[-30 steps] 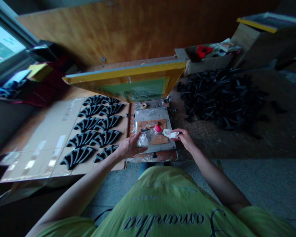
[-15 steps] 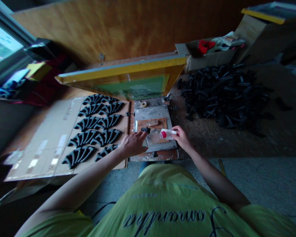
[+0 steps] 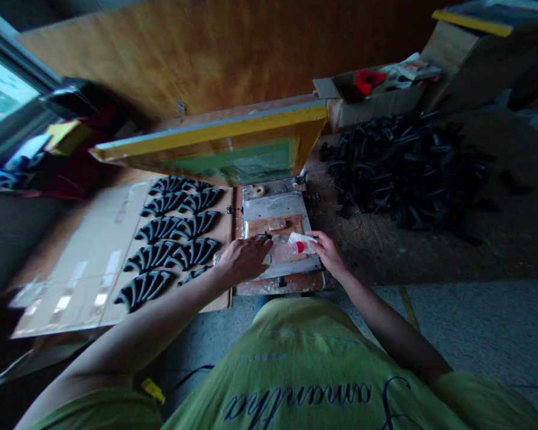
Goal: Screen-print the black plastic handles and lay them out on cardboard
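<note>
My left hand (image 3: 244, 258) is closed around a clear plastic bottle (image 3: 283, 251) with a red cap (image 3: 299, 246), lying sideways with the cap toward the right. A small black part (image 3: 264, 236) shows at its fingertips; whether they grip it too is unclear. My right hand (image 3: 328, 253) pinches a crumpled white cloth or tissue (image 3: 297, 237), right at the bottle's cap. Both hands are over a metal base plate (image 3: 269, 208). On the plate lies a brown board (image 3: 256, 227) bearing a small block (image 3: 277, 225).
A yellow-edged screen frame (image 3: 215, 132) stands tilted up behind the plate. Rows of curved black parts (image 3: 159, 224) lie on cardboard (image 3: 103, 239) at left. A heap of black parts (image 3: 407, 167) covers the right side, before an open carton (image 3: 376, 110). A tape roll (image 3: 259, 191) sits on the plate.
My left hand has moved slightly right and its fingers now cover more of the black part. My right hand has brought the cloth a little left, against the cap. The view has shifted slightly.
</note>
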{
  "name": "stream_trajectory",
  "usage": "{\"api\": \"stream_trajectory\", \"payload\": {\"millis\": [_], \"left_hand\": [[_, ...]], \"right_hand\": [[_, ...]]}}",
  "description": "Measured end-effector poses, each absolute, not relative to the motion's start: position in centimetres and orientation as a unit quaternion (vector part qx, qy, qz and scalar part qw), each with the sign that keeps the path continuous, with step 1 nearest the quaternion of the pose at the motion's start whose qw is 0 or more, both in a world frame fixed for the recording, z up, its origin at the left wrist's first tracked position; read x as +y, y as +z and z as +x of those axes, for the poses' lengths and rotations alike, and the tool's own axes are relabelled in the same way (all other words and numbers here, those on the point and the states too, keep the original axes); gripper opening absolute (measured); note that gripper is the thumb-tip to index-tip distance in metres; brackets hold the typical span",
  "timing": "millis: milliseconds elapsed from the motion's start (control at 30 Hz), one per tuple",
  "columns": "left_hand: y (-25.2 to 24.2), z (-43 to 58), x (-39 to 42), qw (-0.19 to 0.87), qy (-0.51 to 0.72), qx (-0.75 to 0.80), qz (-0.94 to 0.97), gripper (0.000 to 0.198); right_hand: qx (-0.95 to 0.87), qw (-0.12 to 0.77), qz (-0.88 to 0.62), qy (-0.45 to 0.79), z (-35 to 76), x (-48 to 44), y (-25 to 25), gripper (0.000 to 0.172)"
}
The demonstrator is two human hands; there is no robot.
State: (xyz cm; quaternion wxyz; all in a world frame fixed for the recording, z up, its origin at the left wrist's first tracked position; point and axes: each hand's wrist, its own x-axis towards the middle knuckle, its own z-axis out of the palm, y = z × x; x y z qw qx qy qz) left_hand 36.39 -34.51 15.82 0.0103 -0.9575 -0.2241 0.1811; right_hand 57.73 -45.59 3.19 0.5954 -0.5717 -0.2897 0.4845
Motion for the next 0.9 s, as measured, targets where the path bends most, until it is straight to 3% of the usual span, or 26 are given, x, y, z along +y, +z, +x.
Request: {"api": "stream_trajectory", "payload": {"millis": [233, 600, 767, 900], "left_hand": [[15.7, 36.2, -34.4, 0.029, 0.177, -0.227, -0.957, 0.049], [15.0, 35.2, -34.1, -0.034, 0.153, -0.285, -0.946, 0.052], [14.2, 33.4, -32.1, -0.16, 0.107, -0.359, -0.913, 0.067], [13.4, 30.5, -29.9, -0.361, 0.018, -0.398, -0.843, 0.057]], "right_hand": [[-0.29, 0.591, -0.577, 0.483, 58.0, -46.1, 3.5, 0.039], [-0.264, 0.624, -0.566, 0.47, 58.0, -45.8, 5.0, 0.046], [-0.22, 0.647, -0.532, 0.5, 58.0, -45.5, 6.4, 0.048], [-0.197, 0.649, -0.516, 0.523, 58.2, -45.2, 6.2, 0.048]]}}
